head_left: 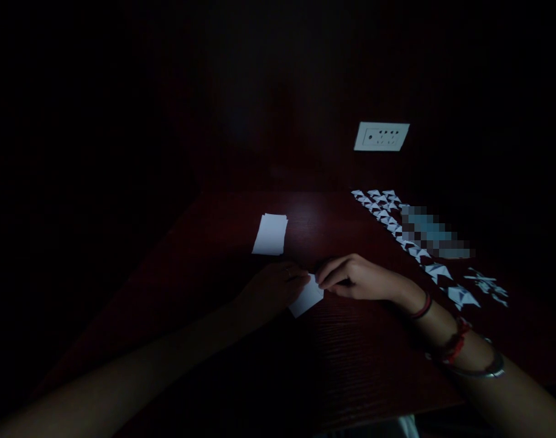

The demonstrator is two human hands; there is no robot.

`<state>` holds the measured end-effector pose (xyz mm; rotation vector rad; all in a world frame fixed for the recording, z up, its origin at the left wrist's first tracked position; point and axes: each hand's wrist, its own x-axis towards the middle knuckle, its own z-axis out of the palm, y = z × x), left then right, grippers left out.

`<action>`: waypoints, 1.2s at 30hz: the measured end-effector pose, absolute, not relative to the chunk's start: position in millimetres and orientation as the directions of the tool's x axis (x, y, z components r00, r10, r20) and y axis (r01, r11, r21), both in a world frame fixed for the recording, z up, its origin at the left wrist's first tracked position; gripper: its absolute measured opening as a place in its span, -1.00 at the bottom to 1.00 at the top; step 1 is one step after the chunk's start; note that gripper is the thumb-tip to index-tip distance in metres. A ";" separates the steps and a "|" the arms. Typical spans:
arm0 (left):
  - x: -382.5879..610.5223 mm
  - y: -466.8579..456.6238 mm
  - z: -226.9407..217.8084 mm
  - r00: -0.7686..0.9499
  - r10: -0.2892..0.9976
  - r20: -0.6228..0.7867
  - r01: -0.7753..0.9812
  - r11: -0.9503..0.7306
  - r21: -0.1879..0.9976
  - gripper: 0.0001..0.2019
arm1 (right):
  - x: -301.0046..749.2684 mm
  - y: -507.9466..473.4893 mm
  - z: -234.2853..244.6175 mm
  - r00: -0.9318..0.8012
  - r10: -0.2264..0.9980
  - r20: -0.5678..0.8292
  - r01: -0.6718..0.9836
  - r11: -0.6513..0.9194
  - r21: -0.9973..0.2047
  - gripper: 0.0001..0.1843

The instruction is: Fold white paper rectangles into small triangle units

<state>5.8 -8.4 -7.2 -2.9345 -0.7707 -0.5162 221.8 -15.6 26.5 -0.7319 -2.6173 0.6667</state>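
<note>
White paper touches both hands over the dark red table.

Socket panel and dark red table showing in dim light.
Panel is sitting white on the dark back wall, right of center, above the table's far edge, holes showing. Tabletop is catching a faint sheen toward the wall. Bluish pixelated patch is covering something at right, unreadable. Pale item is peeking out below the near edge, too dark to identify.
</note>
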 end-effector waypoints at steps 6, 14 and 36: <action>8.4 -13.4 -3.6 0.798 0.490 0.352 0.505 -0.861 0.053 -0.77 | 222.8 -13.8 26.7 -0.756 0.611 0.236 0.442 0.742 -0.504 -0.78; 9.2 -15.4 -0.8 0.799 0.482 0.360 0.490 -0.868 0.077 -0.75 | 224.5 -8.2 20.7 -0.680 0.681 0.271 0.521 0.710 -0.474 -0.78; 4.1 -10.4 -12.5 0.805 0.437 0.401 0.421 -0.897 0.132 -0.71 | 225.0 -7.0 20.4 -0.722 0.654 0.226 0.494 0.716 -0.494 -0.78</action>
